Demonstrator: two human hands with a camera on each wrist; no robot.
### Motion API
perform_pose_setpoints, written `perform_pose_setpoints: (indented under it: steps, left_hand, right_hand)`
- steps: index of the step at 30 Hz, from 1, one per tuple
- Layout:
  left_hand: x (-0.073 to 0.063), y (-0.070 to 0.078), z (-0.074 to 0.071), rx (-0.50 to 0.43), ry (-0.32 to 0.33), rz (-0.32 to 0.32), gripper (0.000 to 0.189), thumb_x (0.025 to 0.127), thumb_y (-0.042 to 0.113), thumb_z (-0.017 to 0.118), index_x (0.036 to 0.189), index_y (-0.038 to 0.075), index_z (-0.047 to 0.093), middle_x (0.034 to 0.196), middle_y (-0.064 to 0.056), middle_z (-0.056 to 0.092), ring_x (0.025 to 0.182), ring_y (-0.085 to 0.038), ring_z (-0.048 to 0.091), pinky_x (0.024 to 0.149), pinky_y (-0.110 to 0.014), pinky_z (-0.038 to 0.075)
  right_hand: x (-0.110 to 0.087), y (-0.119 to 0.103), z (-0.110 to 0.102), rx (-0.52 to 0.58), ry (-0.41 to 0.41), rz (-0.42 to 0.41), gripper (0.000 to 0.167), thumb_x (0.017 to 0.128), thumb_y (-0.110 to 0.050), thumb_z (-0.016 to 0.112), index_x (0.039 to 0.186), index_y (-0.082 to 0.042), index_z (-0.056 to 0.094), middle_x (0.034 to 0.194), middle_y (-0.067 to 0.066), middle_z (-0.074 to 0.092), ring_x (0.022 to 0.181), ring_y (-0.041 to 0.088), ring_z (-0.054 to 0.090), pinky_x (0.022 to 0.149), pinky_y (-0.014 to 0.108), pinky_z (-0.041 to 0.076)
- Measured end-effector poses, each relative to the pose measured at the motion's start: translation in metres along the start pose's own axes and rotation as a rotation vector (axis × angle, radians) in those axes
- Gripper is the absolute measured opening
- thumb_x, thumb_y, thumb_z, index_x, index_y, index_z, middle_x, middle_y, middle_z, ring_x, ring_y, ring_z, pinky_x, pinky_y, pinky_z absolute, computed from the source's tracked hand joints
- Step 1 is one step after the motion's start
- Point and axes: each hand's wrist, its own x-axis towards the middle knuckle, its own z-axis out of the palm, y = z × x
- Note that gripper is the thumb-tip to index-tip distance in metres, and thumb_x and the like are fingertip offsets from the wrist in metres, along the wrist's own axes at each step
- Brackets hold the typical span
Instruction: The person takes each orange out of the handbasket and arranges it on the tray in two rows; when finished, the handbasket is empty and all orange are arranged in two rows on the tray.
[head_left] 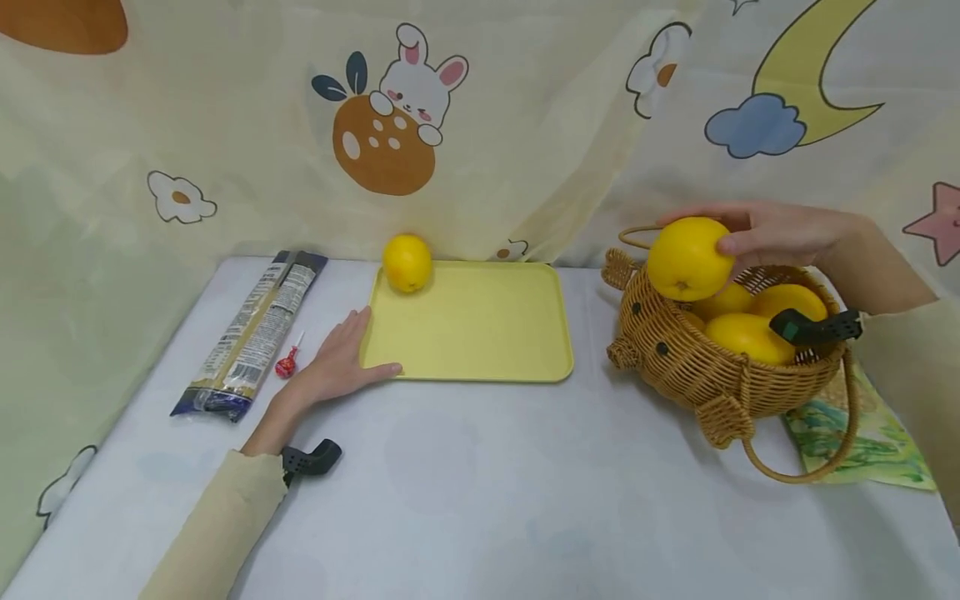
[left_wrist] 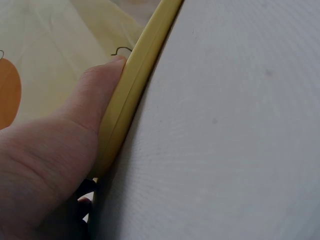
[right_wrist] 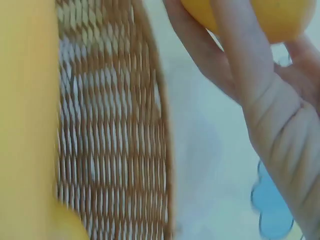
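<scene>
My right hand (head_left: 780, 233) grips a round yellow fruit (head_left: 688, 260), its kind unclear, above the rim of a brown wicker basket (head_left: 667, 367). Several more yellow fruits (head_left: 750, 337) lie inside the basket. With its fingers extended, my left hand (head_left: 337, 358) rests against the left front corner of a yellow tray (head_left: 480, 333); its thumb (left_wrist: 97, 92) touches the tray's front edge in the left wrist view. Another round yellow fruit (head_left: 407, 263) sits in the tray's back left corner. The right wrist view shows the held fruit (right_wrist: 285, 17) between the fingers, beside the woven wall (right_wrist: 115, 135).
A long printed packet (head_left: 251, 333) lies at the left, with a red-wrapped lollipop (head_left: 287, 363) beside it. Under the basket's right side is a green patterned packet (head_left: 862, 429). The basket's handle (head_left: 843, 450) hangs toward the front. A printed curtain (head_left: 540, 125) stands behind the table.
</scene>
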Motion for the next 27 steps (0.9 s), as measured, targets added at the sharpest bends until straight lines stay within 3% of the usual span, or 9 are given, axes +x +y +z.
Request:
perform_pose_setpoints:
  steps: [4, 10, 17, 22, 27]
  left_hand:
    - [-0.001, 0.001, 0.002, -0.025, -0.002, -0.007, 0.116, 0.081, 0.063, 0.065, 0.155, 0.003, -0.002, 0.164, -0.019, -0.001, 0.152, -0.039, -0.001, 0.123, -0.056, 0.003]
    - [-0.001, 0.003, 0.002, -0.014, -0.005, -0.004, 0.116, 0.082, 0.063, 0.064, 0.155, 0.002, -0.001, 0.164, -0.020, -0.001, 0.151, -0.039, 0.000, 0.123, -0.055, 0.003]
    - [-0.001, 0.001, -0.001, -0.010, -0.005, -0.002, 0.116, 0.082, 0.063, 0.064, 0.155, 0.002, -0.003, 0.164, -0.019, -0.003, 0.152, -0.039, -0.002, 0.124, -0.055, 0.001]
    - [0.000, 0.000, -0.002, -0.004, -0.008, 0.001, 0.116, 0.082, 0.064, 0.063, 0.155, 0.003, -0.002, 0.164, -0.019, -0.002, 0.152, -0.039, -0.001, 0.124, -0.055, 0.002]
    - [0.000, -0.001, -0.002, -0.010, -0.002, -0.001, 0.117, 0.081, 0.064, 0.064, 0.156, 0.003, -0.002, 0.164, -0.018, -0.001, 0.152, -0.038, -0.001, 0.124, -0.055, 0.003]
  right_hand:
    - [0.020, -0.014, 0.029, -0.037, 0.127, -0.100, 0.054, 0.102, -0.012, 0.045, 0.152, -0.010, 0.027, 0.135, 0.007, 0.055, 0.104, 0.021, 0.061, 0.087, 0.029, 0.057]
    - [0.057, -0.045, 0.089, 0.076, 0.304, -0.286, 0.051, 0.094, -0.005, 0.057, 0.142, -0.008, 0.040, 0.127, 0.009, 0.056, 0.099, 0.022, 0.059, 0.083, 0.025, 0.057]
    - [0.093, -0.067, 0.142, 0.149, 0.473, -0.238, 0.051, 0.090, -0.002, 0.061, 0.134, -0.016, 0.040, 0.123, 0.006, 0.056, 0.099, 0.022, 0.058, 0.082, 0.026, 0.056]
    - [0.123, -0.067, 0.157, 0.406, 0.506, -0.251, 0.050, 0.091, -0.005, 0.059, 0.137, -0.020, 0.042, 0.120, 0.008, 0.059, 0.094, 0.020, 0.062, 0.085, 0.027, 0.056]
    - [0.154, -0.064, 0.164, 0.617, 0.503, -0.302, 0.050, 0.092, -0.004, 0.056, 0.138, -0.021, 0.045, 0.127, 0.007, 0.051, 0.099, 0.020, 0.062, 0.084, 0.033, 0.059]
